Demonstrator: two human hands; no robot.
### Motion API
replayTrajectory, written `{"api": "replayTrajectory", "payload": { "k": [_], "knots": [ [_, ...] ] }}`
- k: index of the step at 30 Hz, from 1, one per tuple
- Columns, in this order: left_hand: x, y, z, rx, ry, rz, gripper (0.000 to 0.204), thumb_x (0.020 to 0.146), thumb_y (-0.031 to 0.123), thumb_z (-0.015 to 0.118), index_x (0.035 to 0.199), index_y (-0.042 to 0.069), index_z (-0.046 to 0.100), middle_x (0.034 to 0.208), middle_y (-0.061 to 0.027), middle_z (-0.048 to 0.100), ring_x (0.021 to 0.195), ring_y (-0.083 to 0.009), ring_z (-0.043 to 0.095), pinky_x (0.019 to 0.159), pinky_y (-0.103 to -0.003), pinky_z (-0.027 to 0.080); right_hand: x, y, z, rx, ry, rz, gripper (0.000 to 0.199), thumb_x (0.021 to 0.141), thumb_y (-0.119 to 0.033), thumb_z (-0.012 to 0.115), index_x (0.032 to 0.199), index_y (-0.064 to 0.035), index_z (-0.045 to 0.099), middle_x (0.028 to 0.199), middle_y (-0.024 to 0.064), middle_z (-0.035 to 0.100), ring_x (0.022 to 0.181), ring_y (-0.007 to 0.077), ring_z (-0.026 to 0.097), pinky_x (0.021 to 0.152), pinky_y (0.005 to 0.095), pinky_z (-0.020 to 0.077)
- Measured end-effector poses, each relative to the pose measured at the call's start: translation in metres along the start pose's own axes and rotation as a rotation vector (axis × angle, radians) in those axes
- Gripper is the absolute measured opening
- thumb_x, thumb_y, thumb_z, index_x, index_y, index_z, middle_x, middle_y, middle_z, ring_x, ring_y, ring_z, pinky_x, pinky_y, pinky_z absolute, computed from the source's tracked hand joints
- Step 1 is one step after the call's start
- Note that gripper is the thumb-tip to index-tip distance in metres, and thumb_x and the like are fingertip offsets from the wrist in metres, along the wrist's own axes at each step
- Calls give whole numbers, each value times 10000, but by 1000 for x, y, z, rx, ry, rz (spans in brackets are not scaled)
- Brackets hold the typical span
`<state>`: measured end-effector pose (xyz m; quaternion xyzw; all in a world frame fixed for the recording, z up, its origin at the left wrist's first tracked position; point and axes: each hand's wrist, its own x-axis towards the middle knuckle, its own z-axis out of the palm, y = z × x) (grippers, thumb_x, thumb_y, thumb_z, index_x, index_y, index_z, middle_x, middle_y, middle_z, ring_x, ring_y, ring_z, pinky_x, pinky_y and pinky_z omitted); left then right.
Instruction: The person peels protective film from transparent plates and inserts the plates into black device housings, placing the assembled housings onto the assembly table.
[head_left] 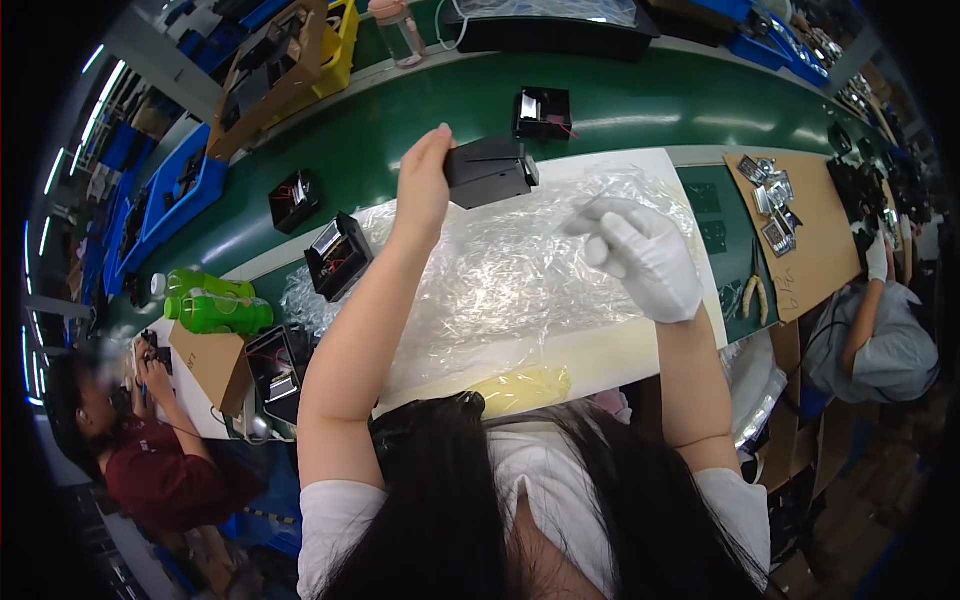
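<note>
My bare left hand (424,185) grips a black box-shaped device (490,172) by its left end, raised above the bench. A small light-coloured part shows at the device's right end. My right hand (645,255), in a white glove, is to the right of the device and apart from it. Its fingers are curled together, with something thin and blurred at the tips that I cannot make out. Beneath both hands, a crumpled sheet of clear plastic (500,270) covers much of a white board (640,345). Yellow plastic (530,392) lies along the board's near edge.
Open black housings (340,257) with wires lie left and far on the green bench (400,110). Green bottles (222,310) stand left. Pliers (755,290) and a cardboard sheet (820,215) with metal parts lie right. Other people work on both sides.
</note>
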<state>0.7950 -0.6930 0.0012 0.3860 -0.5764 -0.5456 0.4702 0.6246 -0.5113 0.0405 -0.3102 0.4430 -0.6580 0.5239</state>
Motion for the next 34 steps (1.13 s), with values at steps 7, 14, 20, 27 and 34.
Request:
{"api": "replayTrajectory", "payload": {
  "k": [7, 14, 20, 27, 34],
  "knots": [
    [8, 27, -41, -577, -255, -417, 369, 921, 367, 494, 642, 126, 470, 606, -1, 470, 552, -110, 405, 569, -241, 333, 14, -5, 45, -174, 57, 86, 135, 868, -90, 692, 939, 25, 695, 727, 97, 668, 547, 62, 559, 467, 141, 384],
    [-4, 30, -36, -641, -469, -710, 384, 903, 391, 492, 610, 153, 420, 521, 31, 388, 446, -94, 292, 488, -256, 280, 18, -3, 57, -241, 23, 75, 100, 838, -70, 714, 898, 6, 687, 657, 77, 651, 488, 60, 529, 423, 147, 355],
    [-8, 27, -34, -734, -545, -720, 373, 898, 378, 496, 608, 157, 414, 518, 28, 400, 441, -99, 293, 491, -256, 276, 22, 2, 64, -249, -18, 1, 82, 831, -52, 711, 887, -4, 676, 646, 76, 645, 467, 55, 503, 410, 148, 340],
    [-20, 35, -27, -706, -378, -823, 327, 889, 352, 493, 637, 145, 478, 551, 7, 489, 464, -110, 364, 520, -262, 318, 26, -4, 58, -366, -153, 66, 96, 847, -51, 691, 924, -3, 660, 677, 86, 655, 465, 66, 500, 425, 153, 359],
    [-10, 3, -30, -400, -127, -578, 277, 877, 323, 500, 706, 115, 563, 647, -18, 576, 557, -128, 476, 609, -252, 378, 30, 10, 45, -968, -215, -211, 191, 902, -213, 664, 1017, -60, 667, 824, 90, 697, 642, 167, 634, 600, 242, 520]
  ]
}}
